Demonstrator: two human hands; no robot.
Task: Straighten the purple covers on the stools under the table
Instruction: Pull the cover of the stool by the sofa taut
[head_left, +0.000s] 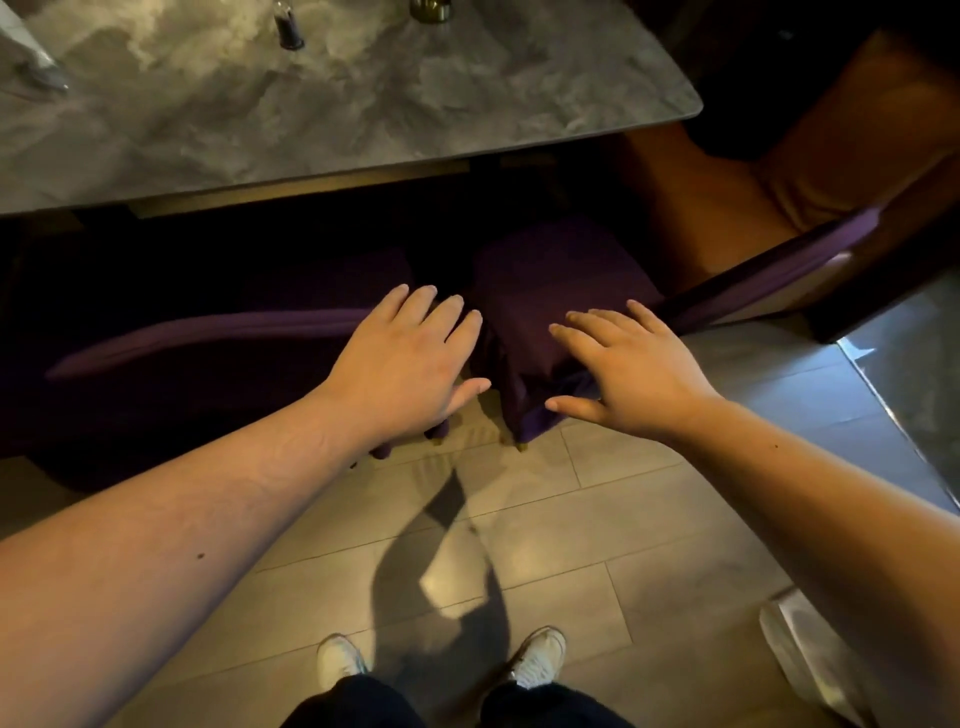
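left grip: left hand (402, 364) is flat and spread wide, palm down, fingers apart, holding nothing. It sits over the right end of the left stool's cover; can't tell if the palm actually presses the cloth.
right grip: right hand (621, 371) is also splayed wide open, palm down, nothing pinched. Its thumb pokes toward the bunched fabric at the near corner.
cover under right grip: purple cover on the right stool (540, 291) lies straight under and just beyond the right fingers. Top looks fairly smooth, but the near corner right by the thumb is rumpled and folded, with cloth hanging down the side.
cover under left grip: purple cover on the left stool (208, 332) runs off to the left of the left hand, with a paler ridge of cloth along its front edge. Super dark there, hard to read more.
gap: the stools sit just beside each other, and the dark gap falls between the two hands.
surface: the grey marble surface (363, 119) is beyond both hands, overhanging the stools' far halves.
floor: tiled floor (545, 519) is nearer than the hands, with white shoes (540, 657) at the bottom.
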